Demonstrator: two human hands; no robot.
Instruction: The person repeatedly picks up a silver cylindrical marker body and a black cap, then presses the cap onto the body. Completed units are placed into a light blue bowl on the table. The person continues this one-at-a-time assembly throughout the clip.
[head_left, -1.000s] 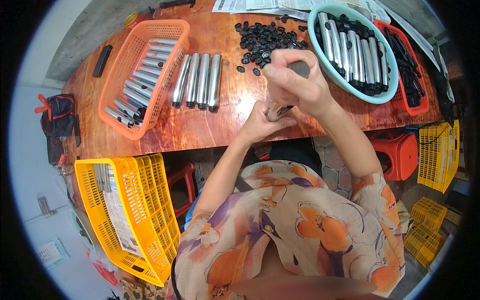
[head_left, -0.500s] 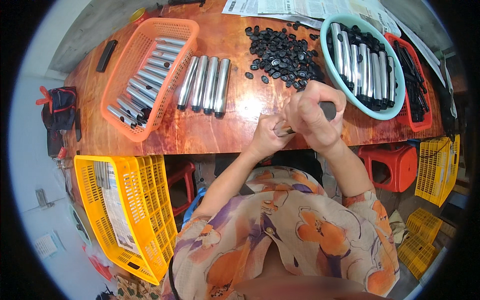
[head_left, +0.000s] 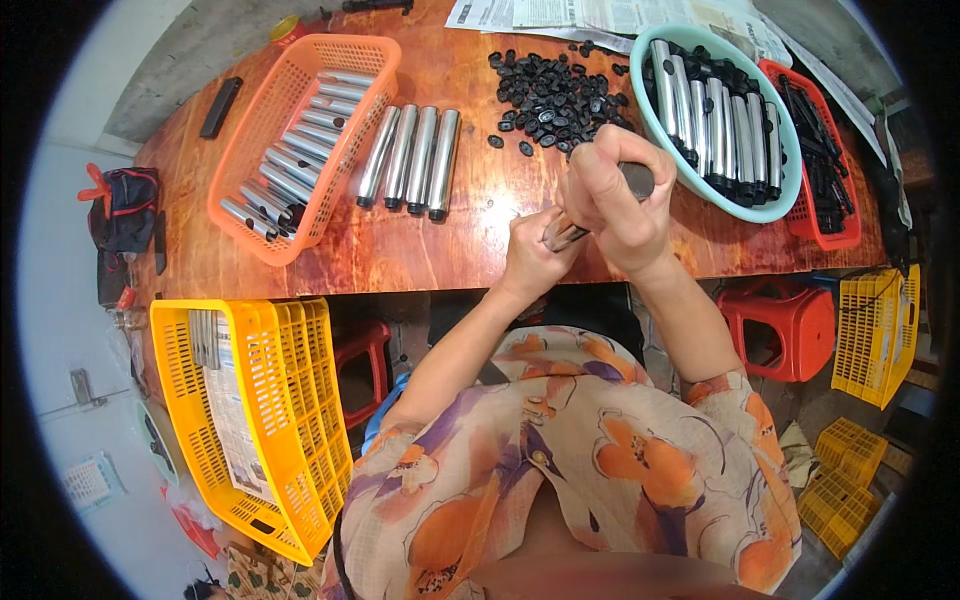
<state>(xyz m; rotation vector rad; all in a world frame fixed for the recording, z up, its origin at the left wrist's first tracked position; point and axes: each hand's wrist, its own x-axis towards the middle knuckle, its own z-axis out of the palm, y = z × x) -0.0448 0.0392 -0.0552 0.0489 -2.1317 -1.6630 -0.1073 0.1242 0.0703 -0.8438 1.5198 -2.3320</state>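
My left hand point(head_left: 536, 256) is closed around a shiny metal tube point(head_left: 562, 234), held over the near part of the table. Just to its right and a little farther off, my right hand point(head_left: 622, 205) makes a fist around a dark tool with a round end point(head_left: 637, 180); most of it is hidden by my fingers. The two hands are close together. Beyond them lies a spread of small black oval plastic parts point(head_left: 545, 100). Several chrome tubes with black ends point(head_left: 424, 160) lie side by side to the left of my hands.
An orange basket point(head_left: 340, 215) of metal tubes stands at the left. On the right are a pale blue basin point(head_left: 795, 190) of tubes and a red basket point(head_left: 830, 240) of black parts. Newspapers point(head_left: 600, 12) cover the far edge. Yellow crates point(head_left: 290, 400) and red stools point(head_left: 775, 330) stand below.
My right hand and the dark round end have shifted away from me and slightly left. My left hand keeps its hold on the tube. The whole view has shifted slightly.
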